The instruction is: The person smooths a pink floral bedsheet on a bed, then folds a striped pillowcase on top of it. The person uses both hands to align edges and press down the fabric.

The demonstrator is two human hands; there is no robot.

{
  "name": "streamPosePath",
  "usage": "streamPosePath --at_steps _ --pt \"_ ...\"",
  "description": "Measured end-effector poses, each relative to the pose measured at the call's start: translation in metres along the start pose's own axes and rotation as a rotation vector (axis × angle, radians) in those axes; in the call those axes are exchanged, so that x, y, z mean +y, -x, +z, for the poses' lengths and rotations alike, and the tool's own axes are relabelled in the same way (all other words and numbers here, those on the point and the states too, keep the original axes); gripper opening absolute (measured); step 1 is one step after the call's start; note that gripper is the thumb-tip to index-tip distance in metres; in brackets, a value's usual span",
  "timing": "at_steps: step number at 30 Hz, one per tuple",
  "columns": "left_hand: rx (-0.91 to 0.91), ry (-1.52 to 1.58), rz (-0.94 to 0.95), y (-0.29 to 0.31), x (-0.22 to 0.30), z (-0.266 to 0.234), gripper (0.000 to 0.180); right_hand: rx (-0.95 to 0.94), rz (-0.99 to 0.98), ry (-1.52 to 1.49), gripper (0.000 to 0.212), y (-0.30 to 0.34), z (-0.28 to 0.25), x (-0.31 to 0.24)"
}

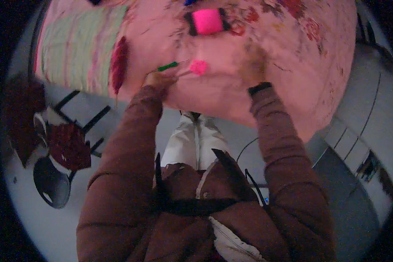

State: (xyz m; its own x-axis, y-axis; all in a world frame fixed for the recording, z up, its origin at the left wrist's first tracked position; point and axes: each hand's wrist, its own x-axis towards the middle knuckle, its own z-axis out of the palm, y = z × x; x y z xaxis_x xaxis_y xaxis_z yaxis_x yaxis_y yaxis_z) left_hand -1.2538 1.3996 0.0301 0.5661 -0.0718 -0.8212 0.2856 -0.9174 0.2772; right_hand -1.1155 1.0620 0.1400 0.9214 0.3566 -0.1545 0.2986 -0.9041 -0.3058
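Observation:
My left hand (pixel 159 81) is closed near the table's front edge, around a thin stem tipped with a small bright pink fluffy head (pixel 198 67). Just above these fingers shows a slim tool with a green grip (pixel 167 66); whether it is held or lies on the cloth I cannot tell. My right hand (pixel 253 65) hovers over or rests on the cloth to the right, its fingers smeared by motion. Beyond both hands sits a bright pink block-shaped thing with dark ends (pixel 207 22). Left of my left hand lies a long fuzzy dark pink piece (pixel 118 65) on a thin stick.
A pink floral cloth (pixel 222 96) covers the table. At its left lies a folded green striped cloth (pixel 78 48). Dark blue things show at the far edge. On the floor to the left stand black metal legs (pixel 96 120) and a dark red piece (pixel 70 144).

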Motion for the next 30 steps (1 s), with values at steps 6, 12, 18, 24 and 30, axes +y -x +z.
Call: streamPosePath --at_steps 6,12,18,24,30 --pt "0.278 0.492 0.179 -0.001 -0.041 0.012 0.034 0.199 0.009 0.153 0.060 0.027 0.037 -0.027" --pt "0.496 0.245 0.530 -0.003 -0.050 0.011 0.032 0.088 0.386 0.311 0.059 0.127 0.002 0.149" --pt "0.152 0.355 -0.073 0.015 -0.016 -0.007 0.029 0.016 0.827 0.033 0.055 0.288 0.011 0.267" --pt "0.172 -0.281 0.168 0.033 -0.014 -0.009 0.037 -0.636 0.661 0.652 0.030 0.355 0.051 0.216" --pt "0.106 0.003 0.170 0.003 -0.021 0.009 0.042 -0.013 0.310 -0.008 0.033 0.264 0.033 0.056"
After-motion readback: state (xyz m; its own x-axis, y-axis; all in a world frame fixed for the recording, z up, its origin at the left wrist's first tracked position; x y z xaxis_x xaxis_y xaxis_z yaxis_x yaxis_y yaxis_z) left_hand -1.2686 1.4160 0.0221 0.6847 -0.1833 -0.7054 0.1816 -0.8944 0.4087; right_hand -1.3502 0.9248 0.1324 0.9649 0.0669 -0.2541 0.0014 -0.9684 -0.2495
